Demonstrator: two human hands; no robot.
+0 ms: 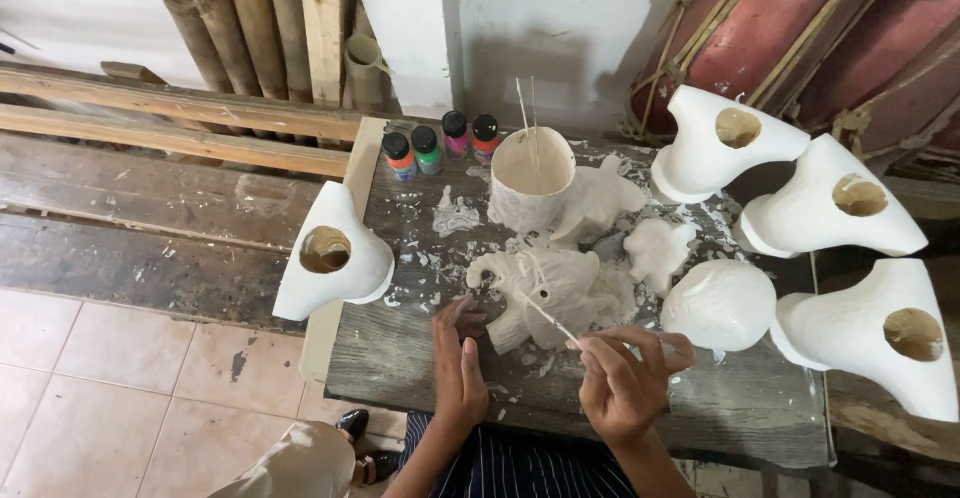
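Note:
A white fish-shaped carving (548, 288) lies on the paint-splattered wooden table (400, 368). My left hand (458, 363) rests flat on the table at the carving's left end, fingertips touching it. My right hand (625, 378) holds a thin brush (548, 320), its tip laid on the carving's lower side. Behind the carving stands a white cup of paint (532, 176) with two thin sticks in it.
Several small paint bottles (440, 145) stand at the table's back edge. More white pieces lie around: a fish shape (603, 198), a small flat one (658, 250), a round one (720, 304), and several big hollow white forms (335, 253) at the left and right.

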